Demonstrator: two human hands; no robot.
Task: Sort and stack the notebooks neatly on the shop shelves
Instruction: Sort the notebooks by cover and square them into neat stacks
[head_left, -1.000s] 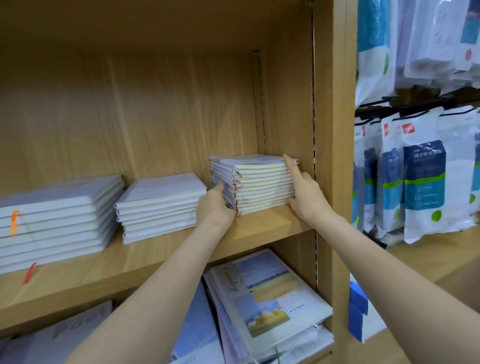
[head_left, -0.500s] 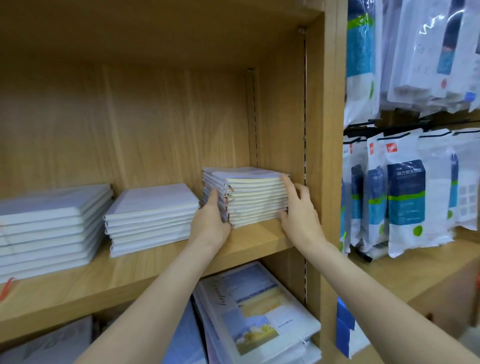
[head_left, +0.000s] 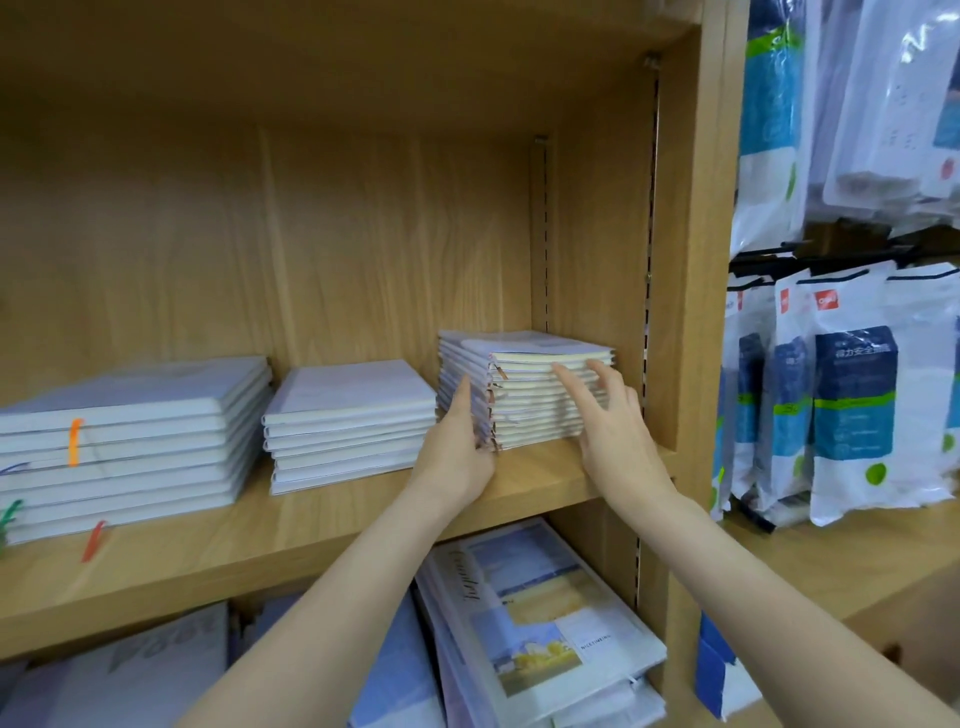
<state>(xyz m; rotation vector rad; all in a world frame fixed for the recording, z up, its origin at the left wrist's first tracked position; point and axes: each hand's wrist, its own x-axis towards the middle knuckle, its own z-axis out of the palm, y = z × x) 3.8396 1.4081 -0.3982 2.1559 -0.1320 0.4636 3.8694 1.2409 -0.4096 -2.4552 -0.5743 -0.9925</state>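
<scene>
Shelving of pale wood fills the view, and its middle shelf (head_left: 311, 530) carries three stacks of notebooks in a row. The left stack (head_left: 130, 441) is the widest, about ten books deep, with an orange ribbon (head_left: 75, 441) hanging down its front edge. The middle stack (head_left: 353, 426) is lower, roughly seven books. The right stack (head_left: 540, 389) sits against the shelf's right wall, about ten or eleven books with cream page edges facing out. On the shelf below lies a pile of large notebooks (head_left: 540, 623) with a landscape picture on the cover. To the right of the unit hang white and blue packets (head_left: 852, 395); their number cannot be told. The left hand (head_left: 457, 447) lies flat against the left front corner of the right stack, fingers straight and pressed on the spines, thumb up along the side. The right hand (head_left: 608, 421) is spread in front of the same stack, fingers (head_left: 566, 376) extended and loosely apart, tips at the page edges near the top; whether they touch cannot be told. Neither hand grips anything.
</scene>
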